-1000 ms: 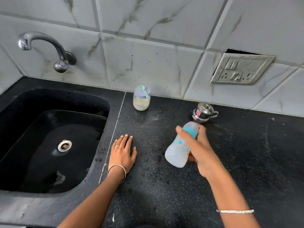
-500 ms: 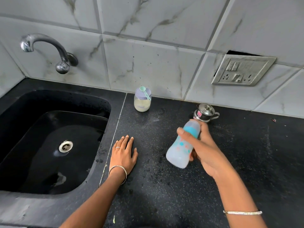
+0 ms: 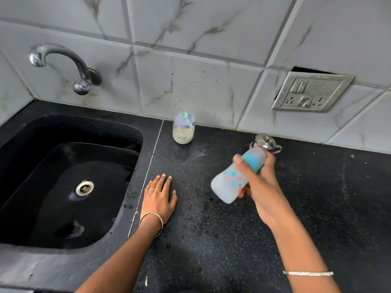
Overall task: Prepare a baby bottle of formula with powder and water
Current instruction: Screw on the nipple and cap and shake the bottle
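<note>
Right hand [image 3: 261, 187] is wrapped around the baby bottle [image 3: 237, 176] — held tilted above the black counter [image 3: 211, 240], capped end up toward the steel pot [image 3: 267, 142], thumb across the teal collar. Left hand [image 3: 158, 197] lies flat on the counter, fingers spread, holding nothing. Powder jar [image 3: 183, 129] with scoop [image 3: 187, 119] on its lid stands by the wall — well apart.

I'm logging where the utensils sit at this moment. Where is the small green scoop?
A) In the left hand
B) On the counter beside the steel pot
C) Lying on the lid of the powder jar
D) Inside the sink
C: the green scoop lies across the purple lid of the powder jar by the wall, while the left hand rests flat and empty on the counter.
</note>
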The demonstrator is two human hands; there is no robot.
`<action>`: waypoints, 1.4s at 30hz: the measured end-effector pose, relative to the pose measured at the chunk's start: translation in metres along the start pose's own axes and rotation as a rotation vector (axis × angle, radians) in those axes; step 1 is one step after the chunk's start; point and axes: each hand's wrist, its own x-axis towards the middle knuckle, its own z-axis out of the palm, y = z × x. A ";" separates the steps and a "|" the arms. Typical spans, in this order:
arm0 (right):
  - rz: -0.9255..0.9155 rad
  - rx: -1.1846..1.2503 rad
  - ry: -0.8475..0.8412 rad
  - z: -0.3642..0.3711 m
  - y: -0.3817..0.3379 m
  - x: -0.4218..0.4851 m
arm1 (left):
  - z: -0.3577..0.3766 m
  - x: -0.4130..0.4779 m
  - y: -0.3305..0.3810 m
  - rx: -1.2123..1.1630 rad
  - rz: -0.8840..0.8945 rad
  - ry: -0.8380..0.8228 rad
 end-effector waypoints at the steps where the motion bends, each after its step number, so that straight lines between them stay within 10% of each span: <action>1: 0.049 -0.064 -0.087 -0.001 -0.002 -0.002 | 0.000 0.000 0.000 -0.002 0.001 0.002; 8: -0.036 0.134 0.142 -0.002 -0.002 0.004 | -0.001 0.000 0.001 0.000 -0.002 -0.003; 13: 0.123 -0.135 -0.125 -0.005 -0.003 -0.002 | -0.001 0.000 0.001 0.001 -0.006 -0.013; 18: 0.060 0.104 0.145 -0.001 0.002 0.007 | 0.000 0.000 0.000 -0.008 -0.001 0.007; 23: 0.148 -0.181 -0.200 -0.010 -0.005 0.002 | -0.002 0.000 0.001 -0.006 -0.005 -0.003; 29: 0.037 0.107 0.120 -0.009 0.002 0.014 | -0.003 0.000 0.001 -0.006 -0.003 -0.011; 33: 0.150 -0.082 -0.195 -0.006 0.004 0.003 | -0.004 0.000 0.001 0.001 0.000 -0.008; 38: 0.057 0.104 0.023 0.000 0.011 0.011 | -0.004 0.000 0.002 -0.007 0.002 -0.004; 42: 0.155 -0.053 -0.196 0.000 0.009 0.005 | -0.004 0.000 0.002 -0.005 0.002 -0.001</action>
